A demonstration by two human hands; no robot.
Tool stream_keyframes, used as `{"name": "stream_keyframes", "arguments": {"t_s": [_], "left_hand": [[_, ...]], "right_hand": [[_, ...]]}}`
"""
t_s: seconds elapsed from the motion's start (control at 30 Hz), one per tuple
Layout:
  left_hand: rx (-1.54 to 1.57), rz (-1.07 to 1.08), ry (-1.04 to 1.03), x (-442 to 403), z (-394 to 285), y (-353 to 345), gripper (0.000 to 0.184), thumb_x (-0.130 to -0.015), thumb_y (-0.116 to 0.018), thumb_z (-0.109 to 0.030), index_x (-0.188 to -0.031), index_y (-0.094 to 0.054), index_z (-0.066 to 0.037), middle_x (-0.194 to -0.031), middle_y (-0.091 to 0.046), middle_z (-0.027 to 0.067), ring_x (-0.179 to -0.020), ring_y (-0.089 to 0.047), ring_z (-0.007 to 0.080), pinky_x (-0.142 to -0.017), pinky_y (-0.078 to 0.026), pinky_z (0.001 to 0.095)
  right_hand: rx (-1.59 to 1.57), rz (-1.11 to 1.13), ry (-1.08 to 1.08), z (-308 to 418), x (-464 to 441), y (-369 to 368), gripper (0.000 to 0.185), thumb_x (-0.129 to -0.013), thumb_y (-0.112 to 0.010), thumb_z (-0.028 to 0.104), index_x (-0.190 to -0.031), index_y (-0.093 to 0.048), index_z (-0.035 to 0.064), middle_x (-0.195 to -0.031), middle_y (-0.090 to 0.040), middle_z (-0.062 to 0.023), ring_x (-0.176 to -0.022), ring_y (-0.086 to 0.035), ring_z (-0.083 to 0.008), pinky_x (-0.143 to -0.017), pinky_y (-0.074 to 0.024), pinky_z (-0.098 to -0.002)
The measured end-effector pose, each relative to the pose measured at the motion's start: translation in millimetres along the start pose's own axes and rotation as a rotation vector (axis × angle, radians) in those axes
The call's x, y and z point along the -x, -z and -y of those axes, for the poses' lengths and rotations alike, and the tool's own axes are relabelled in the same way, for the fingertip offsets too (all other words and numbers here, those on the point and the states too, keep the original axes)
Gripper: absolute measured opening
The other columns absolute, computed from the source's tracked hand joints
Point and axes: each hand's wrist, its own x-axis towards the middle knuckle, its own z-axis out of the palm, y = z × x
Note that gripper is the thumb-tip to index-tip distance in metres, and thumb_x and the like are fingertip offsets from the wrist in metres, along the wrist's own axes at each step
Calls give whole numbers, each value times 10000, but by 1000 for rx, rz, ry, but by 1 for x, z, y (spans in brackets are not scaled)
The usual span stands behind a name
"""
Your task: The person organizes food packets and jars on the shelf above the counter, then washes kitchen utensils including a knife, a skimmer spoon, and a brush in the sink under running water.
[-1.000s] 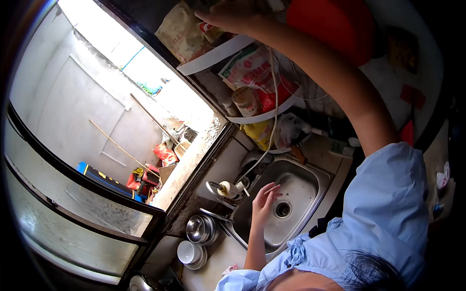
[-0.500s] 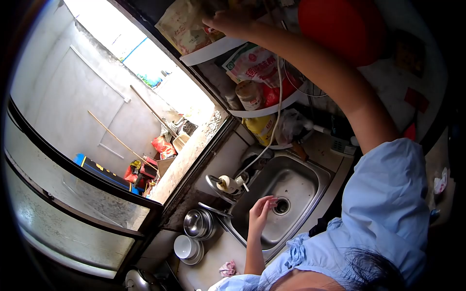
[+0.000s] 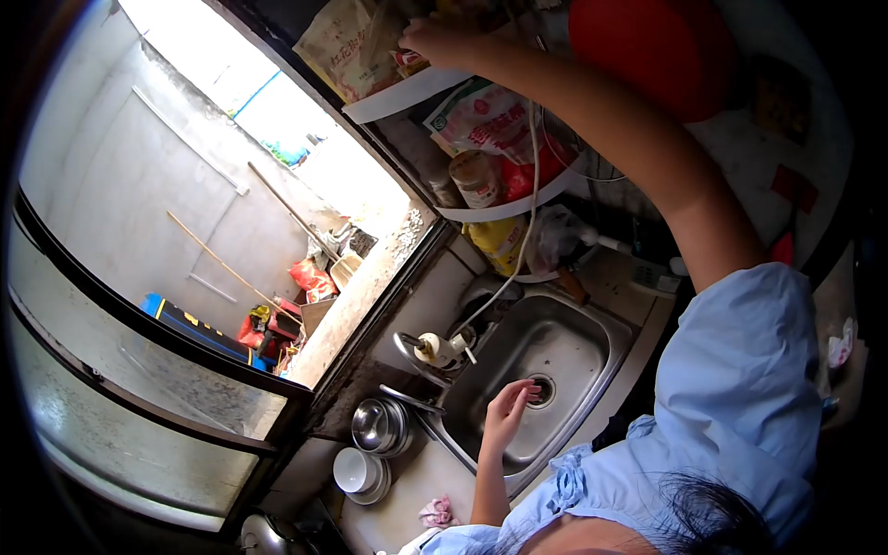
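My right hand (image 3: 431,39) reaches to the top corner shelf (image 3: 407,96), fingers curled in shadow beside a pale plastic bag (image 3: 350,51) and a small red packet (image 3: 409,61). What it grips is too dark to make out. Over the steel sink (image 3: 562,350) hangs my left hand (image 3: 508,412), palm turned sideways, fingers loosely bent and slightly apart, with nothing seen in it. The drain (image 3: 544,390) lies just beyond its fingertips.
A faucet (image 3: 439,350) stands at the sink's left edge. Metal bowls (image 3: 375,425), white bowls (image 3: 355,470) and a pink cloth (image 3: 436,511) are on the counter. The lower shelf (image 3: 518,211) holds a jar (image 3: 476,178) and bags. A pale hose (image 3: 534,185) hangs down.
My right hand has drawn slightly right along the top shelf, its fingers more curled. My left hand has shifted a little within the view. The view has tilted slightly.
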Motion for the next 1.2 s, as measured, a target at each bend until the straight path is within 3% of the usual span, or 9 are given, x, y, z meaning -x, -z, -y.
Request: {"name": "stream_keyframes", "arguments": {"t_s": [0.07,0.2,0.27,0.37,0.47,0.7,0.9,0.97,1.2], "left_hand": [[-6,-2,8,0,2,0,229,-875,-457,-138,-1042,-520,6,-935,-602,72,-835,-568,125,-718,-422,218],[-67,23,13,2,4,-2,228,-874,-455,-120,-1049,-513,15,-930,-601,81,-834,-567,132,-730,-426,227],[-84,27,17,4,3,-3,229,-869,-462,-112,-1051,-511,18,-930,-601,81,-840,-566,132,-749,-431,235],[-201,35,49,8,-3,-2,226,-862,-470,-110,-1047,-514,12,-928,-604,79,-847,-569,133,-753,-441,244],[-290,25,39,9,1,0,222,-857,-475,-111,-1043,-518,2,-922,-608,76,-846,-575,135,-741,-452,252],[-357,-3,31,13,3,-1,219,-852,-495,-131,-1020,-529,6,-905,-615,88,-830,-593,146,-721,-455,255],[-359,-35,12,16,4,1,216,-848,-505,-136,-1008,-535,7,-890,-617,107,-818,-599,162,-718,-457,261],[-364,-37,24,17,4,3,215,-849,-503,-137,-1005,-535,8,-898,-613,124,-816,-600,177,-725,-459,272],[-392,-68,21,18,8,2,215,-847,-508,-142,-1002,-538,4,-884,-615,120,-817,-601,182,-727,-457,270]], "right_hand": [[92,-187,82,6,12,19,249,-675,-611,60,-921,-586,91,-846,-601,-92,-867,-565,-216,-758,-446,-358],[20,-139,111,6,9,25,156,-648,-591,3,-797,-563,42,-754,-565,-123,-706,-558,-282,-665,-459,-382],[-258,29,-149,7,3,30,132,-647,-589,3,-771,-573,46,-784,-579,-121,-725,-568,-268,-656,-465,-359],[-593,55,-170,-7,-26,12,163,-646,-604,42,-807,-574,38,-802,-597,-116,-779,-580,-257,-638,-463,-357],[-429,-29,-125,-11,-14,34,183,-752,-514,182,-817,-614,43,-718,-605,-160,-720,-610,-269,-623,-476,-408],[-211,82,-40,9,18,76,194,-740,-532,148,-881,-615,45,-773,-621,-138,-758,-608,-279,-654,-462,-459],[-263,354,-227,14,11,79,173,-723,-552,123,-861,-620,44,-893,-618,-116,-828,-598,-264,-646,-462,-435],[-262,-20,228,-1,-2,19,160,-663,-594,39,-821,-564,38,-780,-594,-133,-754,-587,-266,-608,-458,-365],[-212,126,-53,7,-11,21,100,-691,-563,19,-791,-563,26,-778,-597,-130,-783,-588,-260,-612,-457,-355]]}}
